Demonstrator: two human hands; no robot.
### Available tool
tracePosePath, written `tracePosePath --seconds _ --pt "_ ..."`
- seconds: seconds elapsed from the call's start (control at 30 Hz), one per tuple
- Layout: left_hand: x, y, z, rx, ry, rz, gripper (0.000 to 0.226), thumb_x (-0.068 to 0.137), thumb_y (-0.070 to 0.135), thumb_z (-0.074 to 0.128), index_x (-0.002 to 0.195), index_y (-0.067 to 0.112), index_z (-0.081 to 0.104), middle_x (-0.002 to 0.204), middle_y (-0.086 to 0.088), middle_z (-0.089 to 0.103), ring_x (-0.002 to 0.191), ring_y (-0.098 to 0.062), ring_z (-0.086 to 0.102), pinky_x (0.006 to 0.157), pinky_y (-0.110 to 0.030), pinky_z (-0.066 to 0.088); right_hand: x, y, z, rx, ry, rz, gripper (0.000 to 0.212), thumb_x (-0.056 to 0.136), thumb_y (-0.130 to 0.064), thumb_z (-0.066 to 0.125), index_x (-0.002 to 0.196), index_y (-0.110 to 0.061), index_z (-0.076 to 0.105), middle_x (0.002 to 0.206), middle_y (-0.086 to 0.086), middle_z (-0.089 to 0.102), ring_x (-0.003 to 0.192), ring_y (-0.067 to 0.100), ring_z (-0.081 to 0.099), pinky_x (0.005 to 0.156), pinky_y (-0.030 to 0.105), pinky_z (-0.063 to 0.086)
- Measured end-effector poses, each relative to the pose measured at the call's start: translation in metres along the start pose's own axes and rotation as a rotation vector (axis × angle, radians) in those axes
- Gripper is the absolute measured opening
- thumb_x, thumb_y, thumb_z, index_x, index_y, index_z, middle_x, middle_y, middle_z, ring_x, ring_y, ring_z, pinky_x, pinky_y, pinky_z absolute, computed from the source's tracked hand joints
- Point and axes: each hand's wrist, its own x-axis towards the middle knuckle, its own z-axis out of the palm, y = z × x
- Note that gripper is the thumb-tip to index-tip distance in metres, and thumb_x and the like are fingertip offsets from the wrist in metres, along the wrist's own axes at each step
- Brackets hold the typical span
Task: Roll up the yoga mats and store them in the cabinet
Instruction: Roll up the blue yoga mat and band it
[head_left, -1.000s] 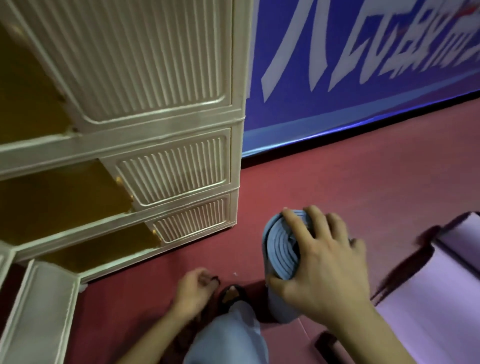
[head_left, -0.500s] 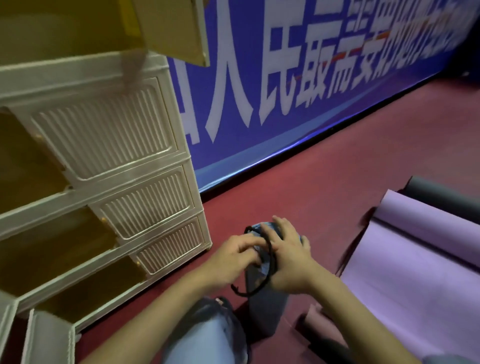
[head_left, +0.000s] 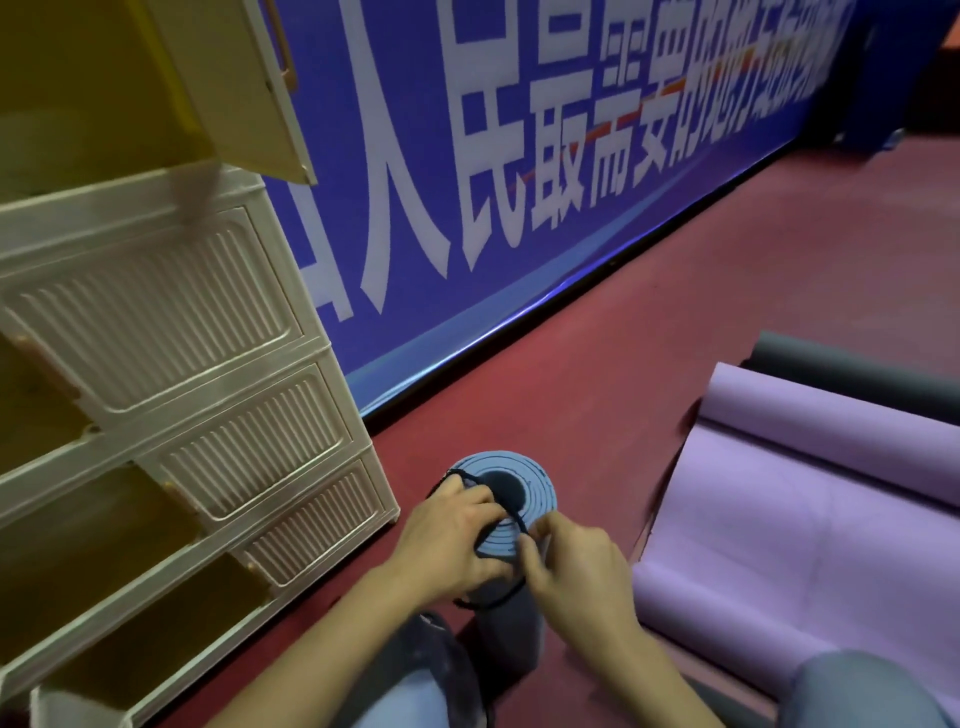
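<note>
Since 0.5 s ago, left hand (head_left: 451, 540) and right hand (head_left: 569, 564), fingers curled, have stretched thin black elastic band (head_left: 491, 603) wider over upright spiral-rolled blue foam mat (head_left: 511, 501).

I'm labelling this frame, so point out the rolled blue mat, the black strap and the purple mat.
rolled blue mat (head_left: 535, 491), head view, spiral top end.
black strap (head_left: 511, 597), head view, lower loop.
purple mat (head_left: 810, 519), head view, flat unrolled part.
</note>
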Motion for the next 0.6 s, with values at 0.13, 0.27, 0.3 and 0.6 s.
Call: tracePosePath --seconds 0.13,0.27,0.3,0.6 --pt "-0.01 -0.017 0.003 -0.1 -0.001 0.157 0.074 0.062 0.075 0.071 0.121 0.031 0.072 0.11 0.022 0.059 0.096 -0.006 0.036 0.084 -0.028 0.044 0.016 0.047 -0.008 0.142 0.218 0.089 0.016 0.092 -0.031 0.063 0.082 -0.019 0.058 0.068 0.002 0.068 0.072 0.037 0.064 0.059 0.039 0.045" --pt "-0.031 -0.006 0.013 -0.196 0.004 0.389 0.059 0.069 0.063 0.078 0.118 0.029 0.074 0.111 0.023 0.06 0.096 -0.008 0.038 0.085 -0.013 0.033 0.042 0.081 -0.013 0.208 0.181 0.175 0.024 0.09 -0.031 0.064 0.07 -0.024 0.053 0.058 -0.006 0.06 0.063 0.025 0.06 0.06 0.038 0.047" --pt "-0.034 0.0 0.015 -0.195 0.0 0.428 0.058 0.071 0.061 0.078 0.119 0.03 0.073 0.112 0.024 0.06 0.098 -0.007 0.038 0.087 -0.012 0.032 0.045 0.079 -0.006 0.224 0.15 0.164 0.026 0.09 -0.03 0.064 0.068 -0.024 0.052 0.057 -0.006 0.059 0.06 0.021 0.057 0.059 0.037 0.045" --pt "-0.046 -0.012 0.028 -0.94 0.524 -0.425 0.019 0.083 0.048 0.079 0.099 0.04 0.079 0.104 0.005 0.073 0.084 -0.008 0.067 0.086 -0.031 0.057 0.045 0.08 0.035 0.585 -0.223 0.116 0.025 0.097 -0.023 0.06 0.073 -0.02 0.067 0.064 -0.011 0.063 0.062 0.003 0.049 0.067 0.031 0.047"
